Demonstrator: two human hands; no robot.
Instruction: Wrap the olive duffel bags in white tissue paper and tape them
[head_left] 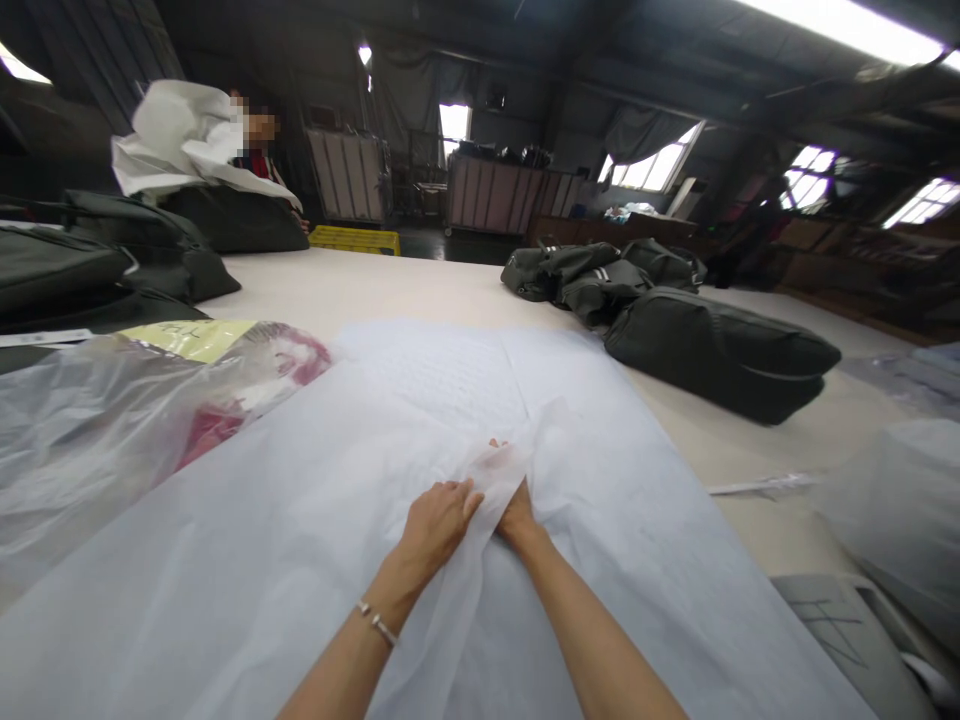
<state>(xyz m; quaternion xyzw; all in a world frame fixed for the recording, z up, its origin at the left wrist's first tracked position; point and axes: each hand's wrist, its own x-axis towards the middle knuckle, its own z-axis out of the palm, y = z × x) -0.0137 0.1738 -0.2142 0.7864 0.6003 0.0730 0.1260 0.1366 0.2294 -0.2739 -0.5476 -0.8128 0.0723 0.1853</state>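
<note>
A person works with bare hands at a broad table, a thin white sheet spread across it, its length running from the body toward the far side. The left hand lies on top, just beside a raised fold that leads back toward the person between the forearms; the right hand reaches partly beneath the fold, its fingertips showing just past it. Both hands are at the fold, neither plainly nearer. The left grip has its fingers close together, though whether it pinches cannot be told; the right grip is too covered to read. Dark bags sit beyond, to the right.
</note>
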